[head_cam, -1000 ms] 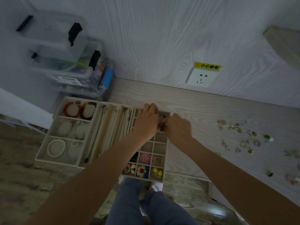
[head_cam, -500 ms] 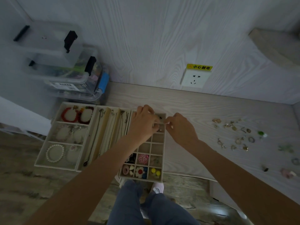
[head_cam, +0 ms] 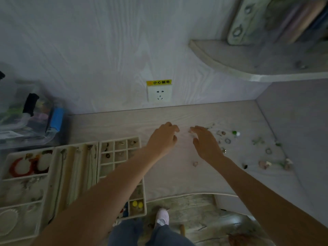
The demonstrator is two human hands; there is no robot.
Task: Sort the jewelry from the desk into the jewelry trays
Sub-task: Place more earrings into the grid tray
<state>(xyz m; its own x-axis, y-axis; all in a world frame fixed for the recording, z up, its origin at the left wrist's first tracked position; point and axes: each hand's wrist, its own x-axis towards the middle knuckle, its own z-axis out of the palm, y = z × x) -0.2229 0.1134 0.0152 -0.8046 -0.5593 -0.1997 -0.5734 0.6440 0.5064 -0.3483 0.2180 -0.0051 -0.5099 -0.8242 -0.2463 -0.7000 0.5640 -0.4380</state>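
Over the pale desk point(head_cam: 168, 176), both hands point(head_cam: 164, 139) hover near scattered jewelry point(head_cam: 227, 140).

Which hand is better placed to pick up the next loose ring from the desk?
Right, probably. The right hand reaches right up to the scattered rings. The left hand hovers over bare desk, farther from them, nearer the grid tray.

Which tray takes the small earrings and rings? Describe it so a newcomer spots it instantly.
Start at the white wall socket with its yellow label, then drop to the desk's left end, where three cream trays sit side by side. Take the rightmost, the grid tray, which the left forearm crosses. Only it is split into many small square cells; its neighbours have long slots or wide bracelet sections.
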